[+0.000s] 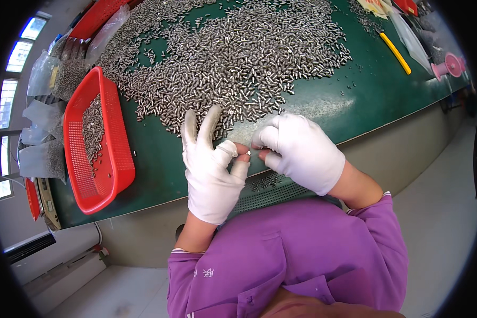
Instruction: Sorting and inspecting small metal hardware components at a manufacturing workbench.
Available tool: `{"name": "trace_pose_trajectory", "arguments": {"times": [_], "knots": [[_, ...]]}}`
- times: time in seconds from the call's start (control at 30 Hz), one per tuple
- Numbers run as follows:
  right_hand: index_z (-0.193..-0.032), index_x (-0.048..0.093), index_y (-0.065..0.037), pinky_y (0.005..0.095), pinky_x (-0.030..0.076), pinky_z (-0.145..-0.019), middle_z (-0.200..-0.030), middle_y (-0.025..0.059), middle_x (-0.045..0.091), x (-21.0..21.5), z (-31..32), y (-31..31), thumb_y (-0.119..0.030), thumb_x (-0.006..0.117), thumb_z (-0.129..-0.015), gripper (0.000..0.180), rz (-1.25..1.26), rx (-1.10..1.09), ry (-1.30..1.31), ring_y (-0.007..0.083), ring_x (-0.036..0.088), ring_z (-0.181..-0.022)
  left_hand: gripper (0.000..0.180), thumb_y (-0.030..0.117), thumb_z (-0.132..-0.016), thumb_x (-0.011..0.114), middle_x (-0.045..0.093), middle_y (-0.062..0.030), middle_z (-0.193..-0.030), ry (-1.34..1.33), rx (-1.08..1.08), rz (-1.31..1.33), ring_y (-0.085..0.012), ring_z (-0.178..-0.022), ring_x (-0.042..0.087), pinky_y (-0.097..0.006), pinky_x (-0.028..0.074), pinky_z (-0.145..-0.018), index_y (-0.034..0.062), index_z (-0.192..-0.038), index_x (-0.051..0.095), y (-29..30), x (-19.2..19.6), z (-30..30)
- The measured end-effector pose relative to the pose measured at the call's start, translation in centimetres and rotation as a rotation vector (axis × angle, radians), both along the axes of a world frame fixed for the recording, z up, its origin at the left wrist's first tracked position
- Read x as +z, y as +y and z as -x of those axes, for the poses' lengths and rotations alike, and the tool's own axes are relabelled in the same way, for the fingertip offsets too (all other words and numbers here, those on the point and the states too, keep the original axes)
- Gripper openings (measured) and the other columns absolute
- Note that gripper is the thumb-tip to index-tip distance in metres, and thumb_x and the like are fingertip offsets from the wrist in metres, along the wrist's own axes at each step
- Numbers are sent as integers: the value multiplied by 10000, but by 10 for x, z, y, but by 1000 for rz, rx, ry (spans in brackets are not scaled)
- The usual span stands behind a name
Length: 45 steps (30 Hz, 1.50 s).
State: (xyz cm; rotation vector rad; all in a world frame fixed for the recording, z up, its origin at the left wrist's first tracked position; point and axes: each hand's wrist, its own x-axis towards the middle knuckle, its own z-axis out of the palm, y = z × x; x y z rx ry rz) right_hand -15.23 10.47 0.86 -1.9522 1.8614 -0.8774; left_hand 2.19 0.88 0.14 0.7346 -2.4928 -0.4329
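Purple shirt (pixel 323 233), metal part (pixel 248 153), pinched in left hand (pixel 210 172)

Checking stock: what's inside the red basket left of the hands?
Metal pieces lie heaped in the basket, a few loose toward its near end. The heap hides whatever is beneath.

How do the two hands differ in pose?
The left hand pinches a shiny piece between thumb and forefinger; the right hand has those tips parted, nothing visibly held. The left hand's outer fingers stretch toward the pile of metal parts, while the right hand's curl inward. Both wear white gloves baring thumb and forefinger tips.
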Motion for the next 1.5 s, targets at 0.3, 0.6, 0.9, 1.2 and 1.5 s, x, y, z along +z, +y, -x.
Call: {"name": "trace_pose_trajectory", "arguments": {"times": [0.3,0.6,0.9,1.2,1.5], "knots": [[-884,648,-103,440,530,-763,-881,94,631,1,-4,6,-165,724,-822,116,16,-106,61,323,641,-850,222,28,-686,774,506,-168,-1495,-15,-12,-1,-534,-1404,382,-557,392,-1105,118,-840,641,2,3,0],[-892,706,-139,433,528,-728,-856,68,623,2,24,17,-220,737,-815,116,-5,135,-64,313,627,-818,273,29,-634,803,520,-184,-1467,-25,-248,-48,-570,-1387,380,-574,415,-1072,117,-817,621,2,10,-7],[-899,706,-153,412,526,-740,-877,39,637,-3,14,-11,-189,734,-814,96,176,-285,290,274,628,-841,263,82,-719,780,473,-205,-1470,7,45,124,-545,-1361,377,-623,357,-1116,101,-950,657,-6,0,28],[-868,689,-136,400,524,-757,-871,49,610,-3,16,-8,-170,711,-812,69,127,-169,225,266,623,-854,192,41,-761,756,472,-172,-1509,-34,45,122,-500,-1430,353,-559,350,-1144,93,-902,636,-10,-1,32],[-863,706,-149,406,532,-737,-865,50,622,-5,15,-3,-139,705,-795,69,136,-50,99,283,629,-848,230,21,-729,755,493,-195,-1468,-24,-52,-10,-542,-1368,377,-595,377,-1099,85,-925,654,3,3,10]]}}
